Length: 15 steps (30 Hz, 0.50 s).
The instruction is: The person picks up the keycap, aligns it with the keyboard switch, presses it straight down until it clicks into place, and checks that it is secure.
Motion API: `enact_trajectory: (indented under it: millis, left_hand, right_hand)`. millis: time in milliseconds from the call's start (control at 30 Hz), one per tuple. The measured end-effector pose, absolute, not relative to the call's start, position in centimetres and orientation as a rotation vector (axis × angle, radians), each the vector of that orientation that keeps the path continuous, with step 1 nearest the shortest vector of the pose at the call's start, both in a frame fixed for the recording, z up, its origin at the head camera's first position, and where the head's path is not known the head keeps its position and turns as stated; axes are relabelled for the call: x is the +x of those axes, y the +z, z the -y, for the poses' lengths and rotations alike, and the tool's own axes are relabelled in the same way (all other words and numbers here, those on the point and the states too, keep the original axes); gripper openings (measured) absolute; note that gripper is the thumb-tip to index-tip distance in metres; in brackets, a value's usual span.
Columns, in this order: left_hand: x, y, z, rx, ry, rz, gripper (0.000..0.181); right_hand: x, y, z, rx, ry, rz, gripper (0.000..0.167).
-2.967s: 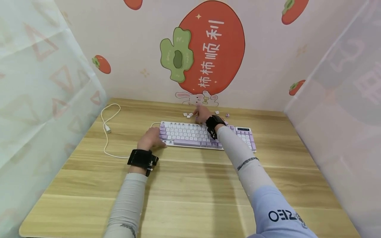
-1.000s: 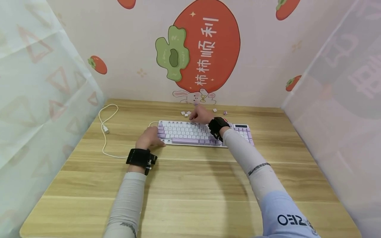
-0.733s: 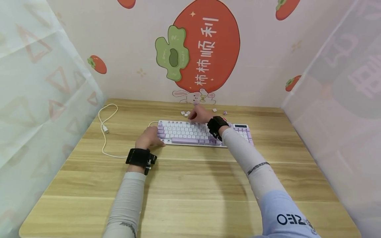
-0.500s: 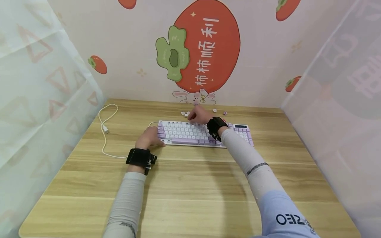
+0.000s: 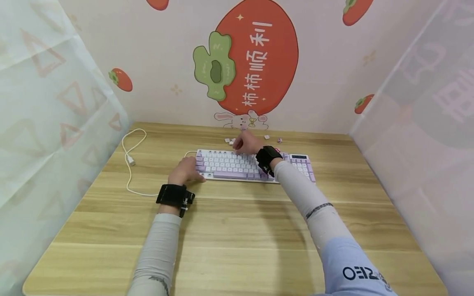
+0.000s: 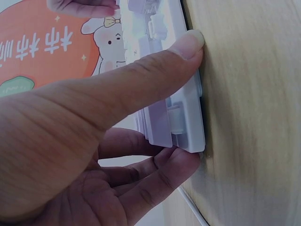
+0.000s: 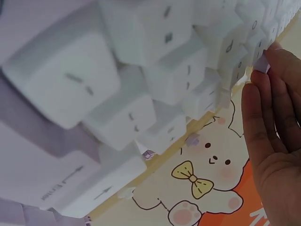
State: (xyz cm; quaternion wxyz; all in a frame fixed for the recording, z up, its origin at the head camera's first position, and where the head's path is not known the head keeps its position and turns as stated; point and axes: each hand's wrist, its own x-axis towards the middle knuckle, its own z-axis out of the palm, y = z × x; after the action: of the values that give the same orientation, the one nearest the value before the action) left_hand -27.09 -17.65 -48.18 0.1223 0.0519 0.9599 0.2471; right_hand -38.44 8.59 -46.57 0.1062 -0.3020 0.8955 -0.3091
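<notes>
White-and-lavender plastic keyboard [image 5: 231, 165] on the light wooden table [image 5: 229, 238]
My left hand [image 5: 184, 171] grips its left end — my right hand [image 5: 249, 142] pinches a small lavender keycap [image 7: 262, 64] at its far edge.

Your keyboard [image 5: 229, 164], with white and purple keys, lies lengthwise from left to right on the desk [image 5: 222, 234]. At its far edge, a small purple keycap [image 7: 262, 64] is pinched in your right grip [image 5: 249, 143].
</notes>
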Motion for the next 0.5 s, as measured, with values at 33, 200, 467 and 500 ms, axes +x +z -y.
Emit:
enact_trajectory:
  millis: [33,200,467,500]
  left_hand:
    - [-27.10,-48.13,17.64,0.151,0.721,-2.802,0.053]
    - [-27.16,-47.94,17.68,0.152,0.712,-2.802,0.054]
    - [-27.06,-47.85,17.68,0.159,0.703,-2.801,0.059]
    - [-27.04,-47.85,17.68,0.157,0.704,-2.800,0.060]
  right_hand:
    - [-38.43,-46.57,-8.58,-0.877,-0.927,-2.641,0.022]
    - [-38.30,-46.65,-8.50,-0.847,-0.901,-2.702,0.016]
    - [-37.88,-46.48,-8.49,-0.883,-0.816,-2.741,0.014]
    - [-37.84,-46.46,-8.51,-0.887,-0.821,-2.736,0.015]
